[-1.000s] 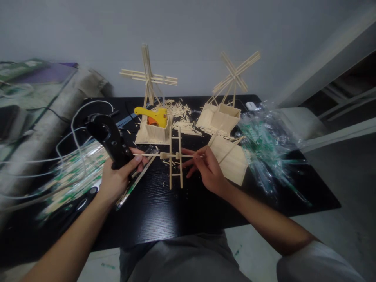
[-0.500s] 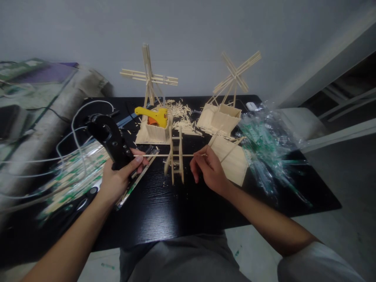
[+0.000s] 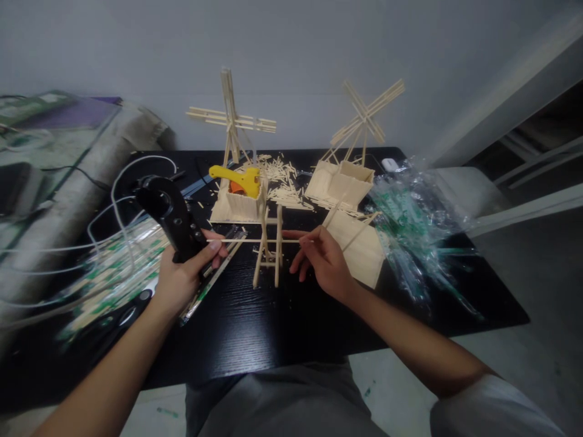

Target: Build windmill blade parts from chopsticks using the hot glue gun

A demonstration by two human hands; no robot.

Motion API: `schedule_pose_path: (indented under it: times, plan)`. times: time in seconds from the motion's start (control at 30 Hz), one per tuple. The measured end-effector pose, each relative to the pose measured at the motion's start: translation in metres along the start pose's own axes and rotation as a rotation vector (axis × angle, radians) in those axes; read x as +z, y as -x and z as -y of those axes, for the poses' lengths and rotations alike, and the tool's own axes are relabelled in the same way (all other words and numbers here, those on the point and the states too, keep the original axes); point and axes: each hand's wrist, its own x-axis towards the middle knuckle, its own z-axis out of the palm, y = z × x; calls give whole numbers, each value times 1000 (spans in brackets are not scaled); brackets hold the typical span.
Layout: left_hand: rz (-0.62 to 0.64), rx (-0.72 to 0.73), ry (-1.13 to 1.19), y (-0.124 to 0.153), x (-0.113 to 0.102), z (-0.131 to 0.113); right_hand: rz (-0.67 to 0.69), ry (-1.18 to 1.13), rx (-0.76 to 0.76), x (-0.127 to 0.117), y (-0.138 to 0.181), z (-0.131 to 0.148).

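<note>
My left hand (image 3: 186, 270) is closed around a black cutter with a hooked jaw (image 3: 175, 218), and its thumb and fingers also pinch one end of a thin wooden stick (image 3: 248, 241). The stick runs level to my right hand (image 3: 325, 258), which pinches the other end between thumb and finger. My right index finger points left, at or very near a small ladder-like stick frame (image 3: 279, 243) standing behind the stick. Whether that fingertip touches the frame I cannot tell. Beside my right hand lies a flat wooden panel (image 3: 359, 252) with sticks on it.
Two stick windmill models (image 3: 232, 130) (image 3: 364, 115) stand at the back of the black table (image 3: 237, 340). A yellow glue gun (image 3: 241, 179) rests in the left model's box. Cut stick pieces (image 3: 285, 182) lie between them. Plastic wrappers (image 3: 410, 218) cover the right; packaged sticks (image 3: 122, 267) and white cables lie left.
The ladder-like frame has turned and tilted, its lower legs shifting slightly left. My right index finger has stretched out toward it. My left hand, the cutter and the stick stay nearly in place.
</note>
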Motion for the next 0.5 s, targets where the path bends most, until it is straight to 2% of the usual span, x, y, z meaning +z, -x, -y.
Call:
schedule_pose_path:
  times: [0.5]
  plan:
    - [-2, 7, -12, 0, -1, 0, 14, -7, 27, 0, -1, 0]
